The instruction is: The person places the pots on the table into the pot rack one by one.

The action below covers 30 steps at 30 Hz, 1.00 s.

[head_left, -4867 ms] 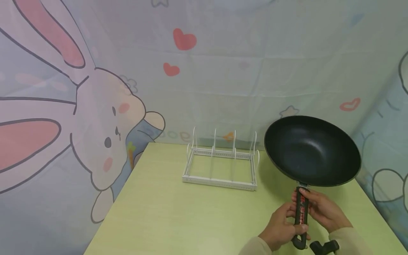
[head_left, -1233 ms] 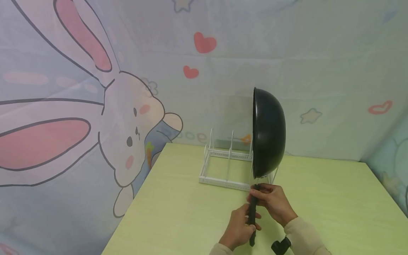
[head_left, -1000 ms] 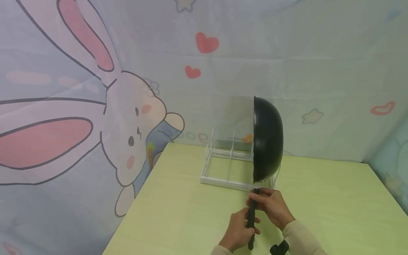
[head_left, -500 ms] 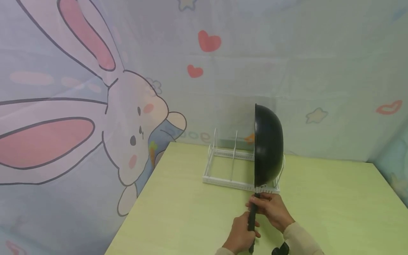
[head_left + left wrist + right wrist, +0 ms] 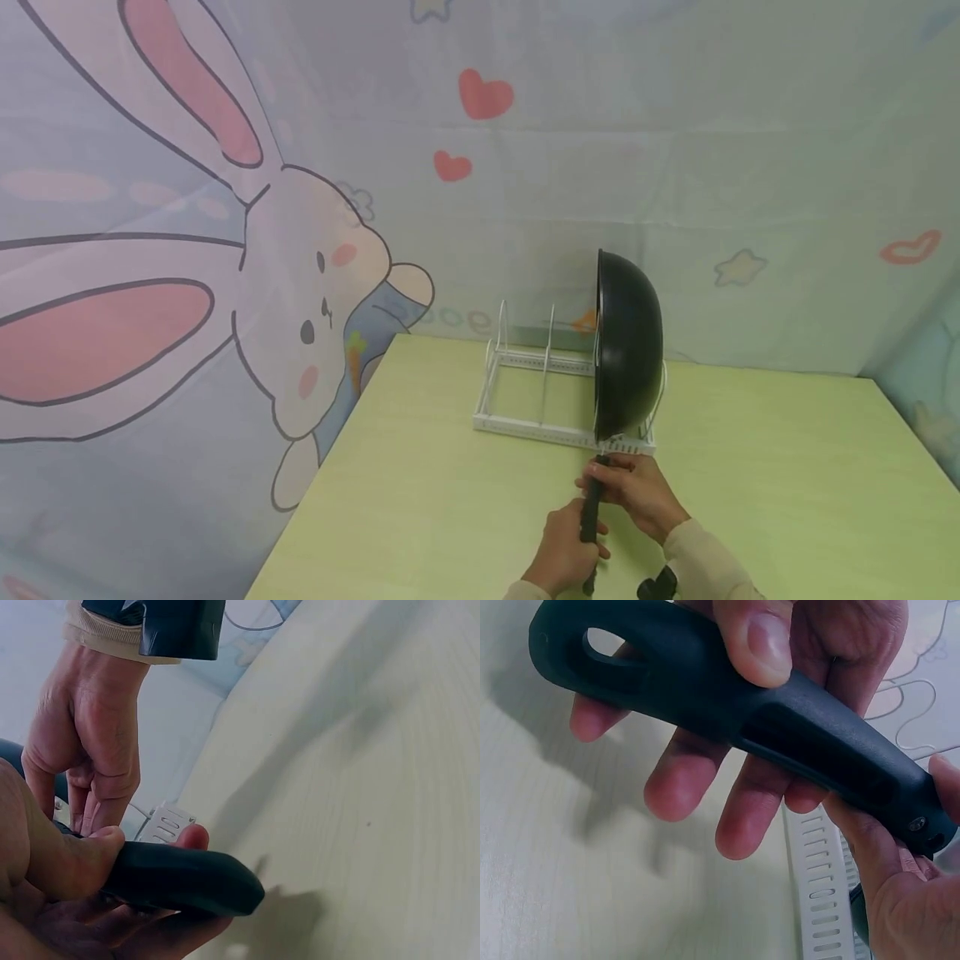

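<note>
A black wok stands on its edge in the right part of a white wire rack, its rounded underside facing right and its handle pointing toward me. My left hand grips the rear part of the black handle, thumb on one side and fingers beneath. Closer to the pan, my right hand pinches the handle's front end between thumb and fingers. In the left wrist view the handle's end sticks out past the left hand. The wok hides the rack's right-hand dividers in part.
The rack stands at the back of a pale yellow-green table. One thin upright wire divider rises left of the wok. Behind hangs a cloth backdrop with a rabbit, hearts and stars. A black device sits at the right wrist.
From the right of the table, face up, the wok has been turned on edge, carried left and lowered into the rack. Both hands have stayed on its handle; the last half second shows little motion.
</note>
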Available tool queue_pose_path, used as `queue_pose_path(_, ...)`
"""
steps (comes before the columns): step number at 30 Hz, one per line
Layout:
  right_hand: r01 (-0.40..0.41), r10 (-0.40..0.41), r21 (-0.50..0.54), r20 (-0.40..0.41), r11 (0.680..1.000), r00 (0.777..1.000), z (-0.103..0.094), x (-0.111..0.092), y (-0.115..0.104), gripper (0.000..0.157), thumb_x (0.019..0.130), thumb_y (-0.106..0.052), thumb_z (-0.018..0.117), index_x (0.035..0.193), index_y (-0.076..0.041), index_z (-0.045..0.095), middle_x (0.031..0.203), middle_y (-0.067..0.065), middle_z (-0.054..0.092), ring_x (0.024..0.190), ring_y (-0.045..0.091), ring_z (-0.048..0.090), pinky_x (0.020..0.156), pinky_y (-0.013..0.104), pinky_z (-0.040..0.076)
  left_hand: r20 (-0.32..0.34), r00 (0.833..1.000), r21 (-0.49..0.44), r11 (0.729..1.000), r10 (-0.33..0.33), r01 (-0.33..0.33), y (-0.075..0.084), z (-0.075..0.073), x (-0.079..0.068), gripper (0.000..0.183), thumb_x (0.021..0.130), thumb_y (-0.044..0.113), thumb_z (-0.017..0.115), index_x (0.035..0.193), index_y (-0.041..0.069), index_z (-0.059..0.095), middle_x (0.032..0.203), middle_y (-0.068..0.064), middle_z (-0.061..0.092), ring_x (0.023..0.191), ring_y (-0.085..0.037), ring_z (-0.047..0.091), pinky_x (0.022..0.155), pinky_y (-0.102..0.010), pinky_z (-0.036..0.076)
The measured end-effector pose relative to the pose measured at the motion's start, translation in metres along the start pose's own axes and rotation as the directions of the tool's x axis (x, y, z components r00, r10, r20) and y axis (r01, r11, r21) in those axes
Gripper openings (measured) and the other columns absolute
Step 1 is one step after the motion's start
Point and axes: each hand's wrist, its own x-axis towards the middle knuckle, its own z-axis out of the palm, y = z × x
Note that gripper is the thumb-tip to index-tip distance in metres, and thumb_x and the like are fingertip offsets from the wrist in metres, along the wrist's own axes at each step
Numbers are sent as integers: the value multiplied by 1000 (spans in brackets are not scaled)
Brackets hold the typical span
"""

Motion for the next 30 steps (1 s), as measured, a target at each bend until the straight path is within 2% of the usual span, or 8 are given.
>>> queue_pose_path(4, -14, 14, -28, -11, 1000, 1000, -1, 1, 0, 31, 98, -21, 66, 116, 5, 65, 99, 0, 74, 99, 15, 75, 91, 33, 59, -2, 1000, 5, 1000, 12, -12, -2, 1, 2, 45, 64, -19, 52, 104, -2, 61, 89, -11, 75, 65, -15, 74, 52, -20, 46)
queue_pose_path(9, -38, 38, -61, -1, 997, 999, -1, 2, 3, 41, 98, -25, 66, 121, 8, 62, 105, 4, 74, 102, 16, 74, 93, 35, 58, -15, 1000, 69, 998, 10, -9, -9, 1, 2, 42, 63, -18, 52, 99, 2, 63, 83, -8, 75, 63, -8, 71, 56, -18, 44)
queue_pose_path(15, -38, 36, -113, -21, 993, 999, -1, 4, 5, 41, 98, -28, 65, 120, 7, 62, 105, 6, 75, 101, 15, 74, 92, 36, 59, -74, 991, 211, 973, 111, -93, -11, 0, 3, 31, 67, -13, 63, 92, 4, 67, 77, -6, 73, 67, -2, 63, 62, -19, 47)
queue_pose_path(23, -50, 52, -95, 15, 994, 999, -4, 6, 4, 48, 98, -31, 64, 126, 7, 59, 108, 5, 76, 100, 12, 73, 92, 35, 58, -77, 989, 235, 966, 130, -109, -11, -3, 0, 29, 70, -10, 65, 95, 5, 67, 81, -6, 76, 70, -4, 69, 64, -19, 50)
queue_pose_path(25, -43, 46, -86, 29, 995, 999, -6, 5, 4, 50, 99, -31, 64, 128, 8, 57, 110, 5, 75, 101, 12, 73, 93, 35, 58, -57, 990, 233, 966, 129, -112, -11, -4, 1, 31, 72, -10, 67, 99, 4, 67, 82, -5, 76, 72, -7, 72, 67, -20, 53)
queue_pose_path(30, -47, 51, -61, 66, 997, 997, -14, 1, 6, 61, 101, -28, 60, 141, 15, 42, 119, 8, 73, 108, 13, 72, 97, 36, 56, -11, 996, 214, 973, 93, -88, -11, -6, 0, 36, 76, -8, 71, 111, -1, 66, 87, -8, 77, 78, -16, 77, 70, -23, 58)
